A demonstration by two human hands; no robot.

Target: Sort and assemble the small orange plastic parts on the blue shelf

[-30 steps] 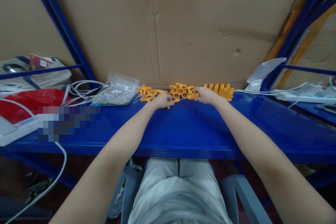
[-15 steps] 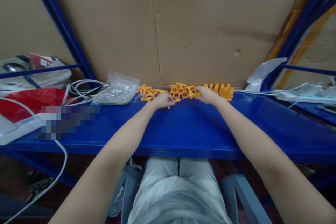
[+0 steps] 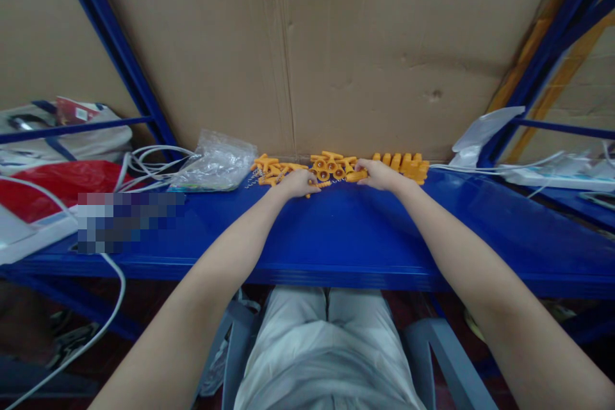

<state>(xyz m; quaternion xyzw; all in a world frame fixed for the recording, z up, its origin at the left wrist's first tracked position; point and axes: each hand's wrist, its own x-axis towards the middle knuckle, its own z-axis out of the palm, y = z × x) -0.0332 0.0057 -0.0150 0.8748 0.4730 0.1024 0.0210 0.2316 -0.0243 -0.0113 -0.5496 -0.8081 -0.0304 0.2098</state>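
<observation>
My left hand (image 3: 300, 184) is closed on a small yellow-orange threaded part (image 3: 325, 184) at the back middle of the blue table. My right hand (image 3: 377, 174) has its fingers round a yellow-orange cylindrical piece (image 3: 355, 176) that lies to its left. Between and behind the hands sit several orange round cups (image 3: 331, 168) with their open ends showing. Left of my left hand is a loose pile of orange T-shaped pieces (image 3: 269, 170), with small springs beside it. Right of my right hand, orange blocks (image 3: 414, 168) stand in a row.
A clear plastic bag (image 3: 216, 163) and white cables (image 3: 148, 160) lie at the back left, near a red bag (image 3: 62, 186). Cardboard (image 3: 336, 64) backs the blue table (image 3: 346, 237). A white power strip (image 3: 552, 176) lies at the far right.
Both hands stay in nearly the same places. The thumb and fingertips of my left hand have shifted slightly over the small orange part.
</observation>
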